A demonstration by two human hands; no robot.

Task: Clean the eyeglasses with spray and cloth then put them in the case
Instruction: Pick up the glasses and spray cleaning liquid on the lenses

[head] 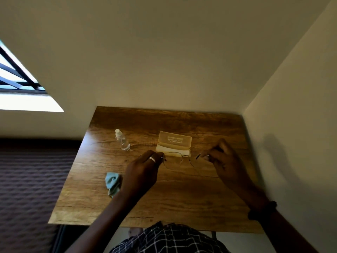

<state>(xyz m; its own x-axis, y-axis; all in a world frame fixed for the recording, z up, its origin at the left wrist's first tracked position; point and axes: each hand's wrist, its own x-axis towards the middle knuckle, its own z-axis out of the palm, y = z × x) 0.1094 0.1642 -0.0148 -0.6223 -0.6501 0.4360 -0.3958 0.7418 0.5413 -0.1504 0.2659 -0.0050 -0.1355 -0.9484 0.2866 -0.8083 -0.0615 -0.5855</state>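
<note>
Thin wire-rimmed eyeglasses (179, 158) are up between the hands, left hand (145, 166) and right hand (223, 157) each pinching a temple, open beige case (174, 143) just beyond the fingertips. Lenses barely show against the wood, and the case's print is too blurred to read.

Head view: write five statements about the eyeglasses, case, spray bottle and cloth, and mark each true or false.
1. The left hand and right hand each pinch one side of the eyeglasses. True.
2. The spray bottle stands upright on the table, left of the case. True.
3. The case is closed. False: its lid stands open.
4. The cloth is in the right hand. False: it lies on the table beside the left forearm.
5. The eyeglasses lie inside the case. False: they are held in front of it.
</note>
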